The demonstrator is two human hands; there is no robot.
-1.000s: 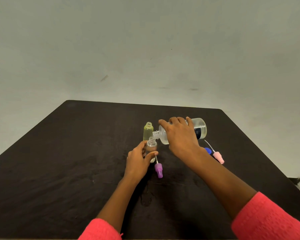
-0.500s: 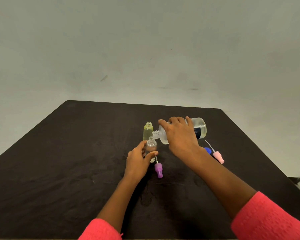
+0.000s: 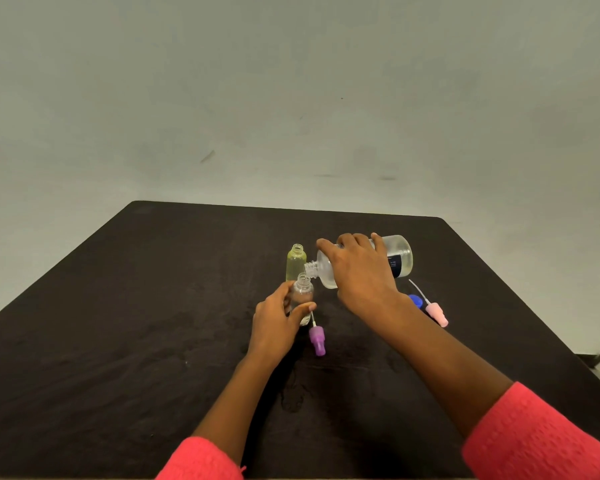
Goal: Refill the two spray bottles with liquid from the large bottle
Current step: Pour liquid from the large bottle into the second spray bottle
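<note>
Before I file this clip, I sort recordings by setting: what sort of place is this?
Probably a bare recording or test setup, not a lived-in room: a dark table before a plain grey wall, with refill props such as the large bottle and purple spray top.

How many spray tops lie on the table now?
2. The purple spray top lies beside the left hand, near the small clear bottle. The pink spray top lies farther right, beside the blue cap. The right arm may hide more.
</note>
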